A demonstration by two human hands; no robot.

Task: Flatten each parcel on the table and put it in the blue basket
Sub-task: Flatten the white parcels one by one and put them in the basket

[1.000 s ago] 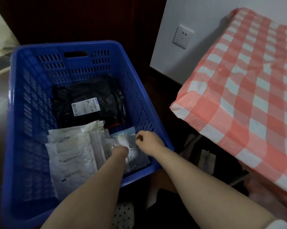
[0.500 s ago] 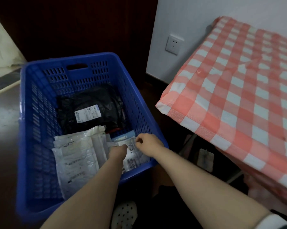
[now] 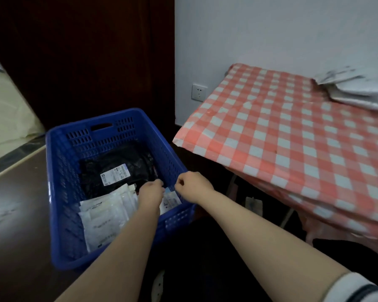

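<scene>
The blue basket (image 3: 92,124) stands on the floor left of the table. Inside it lie a black parcel (image 3: 118,158) with a white label at the back, several flat white parcels (image 3: 103,219) at the front left, and a small clear parcel (image 3: 170,200) by the right wall. My left hand (image 3: 151,194) hovers over that small parcel with its fingers curled down, and whether it touches the parcel is hidden. My right hand (image 3: 193,186) is fisted at the basket's right rim and holds nothing. More grey-white parcels (image 3: 356,88) are piled on the table's far right.
The table carries a red-and-white checked cloth (image 3: 292,149), whose near corner overhangs close to the basket. A wall socket (image 3: 198,92) sits on the white wall behind. Dark wood panelling stands behind the basket, and dark floor lies to its left.
Both hands have lifted from the small parcel's edges, and it now lies in the basket. My view has swung up and right, bringing the parcel pile on the table into sight.
</scene>
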